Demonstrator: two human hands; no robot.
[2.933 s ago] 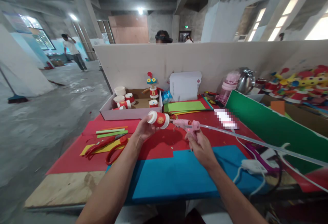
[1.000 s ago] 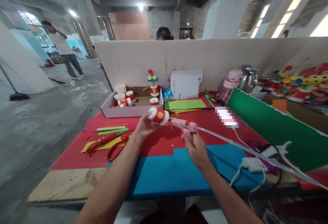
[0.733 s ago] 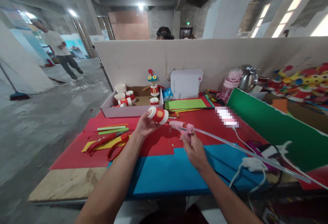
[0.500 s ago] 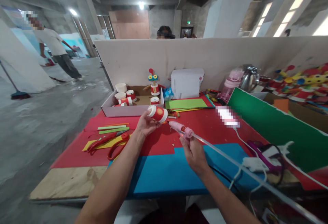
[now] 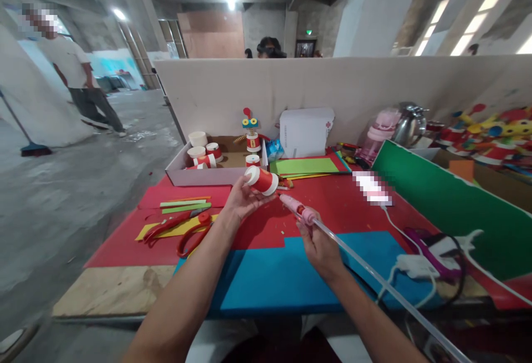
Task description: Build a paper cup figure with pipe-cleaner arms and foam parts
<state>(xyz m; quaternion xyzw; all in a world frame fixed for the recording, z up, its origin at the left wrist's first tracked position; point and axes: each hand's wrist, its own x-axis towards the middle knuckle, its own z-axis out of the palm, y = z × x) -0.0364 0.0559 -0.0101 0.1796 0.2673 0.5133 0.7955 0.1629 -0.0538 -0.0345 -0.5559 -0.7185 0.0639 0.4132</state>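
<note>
My left hand (image 5: 244, 201) is closed on a paper cup (image 5: 261, 180) with a red band, tilted on its side above the table. In my right hand (image 5: 319, 245) is a pink hot glue gun (image 5: 296, 205), its nozzle pointing up and left, close to the cup's rim. Whether the nozzle touches the cup I cannot tell. A long clear glue stick (image 5: 374, 272) runs out of the gun's back toward the lower right. Left of my left hand lie red-handled scissors (image 5: 183, 225) on a yellow paper strip (image 5: 157, 230).
Behind the cup stands a shallow box (image 5: 208, 177) with several paper cups and a cup figure (image 5: 252, 142). A green board (image 5: 432, 202), a power strip (image 5: 443, 260) and cables are at right. Green paper (image 5: 305, 167) lies at the back. A person (image 5: 75, 69) is at far left.
My left hand has turned the cup, its rim now lower and further right. The glue gun has shifted slightly right. The person at far left has moved left.
</note>
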